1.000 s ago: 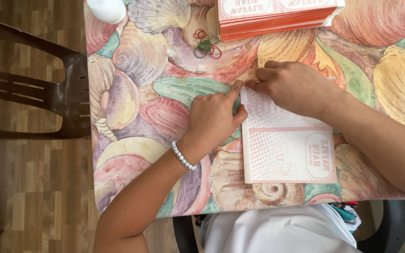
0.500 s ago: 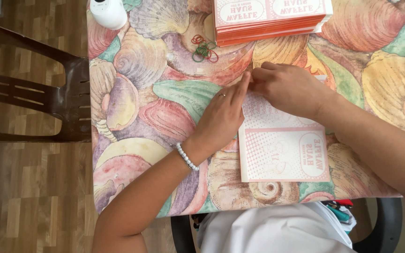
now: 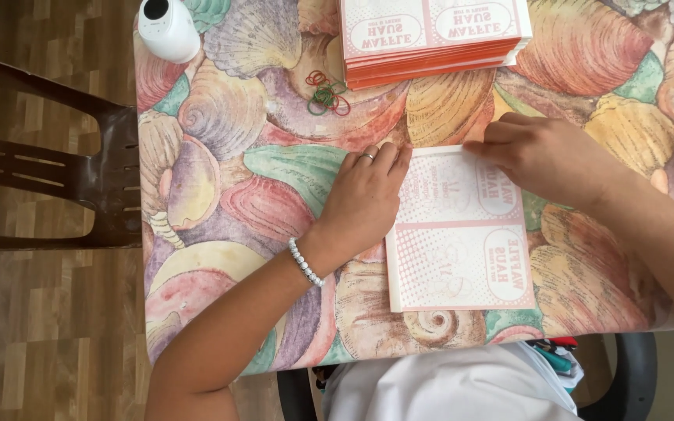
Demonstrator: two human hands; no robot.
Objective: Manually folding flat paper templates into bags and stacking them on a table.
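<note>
Flat and open, my left hand (image 3: 364, 199) presses the left edge of the paper sheet (image 3: 458, 230); my right hand (image 3: 544, 156) pins its top right corner. Bare table (image 3: 220, 195) lies leftward. Sheet is pink-and-white, lying flat near the table's near edge.

Bright, even daylight, soft shadows, no glare, sharp focus, slight edge distortion

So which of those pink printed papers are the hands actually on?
The single flat sheet nearest the person, under the left hand and right hand; the stack lies untouched.
</note>
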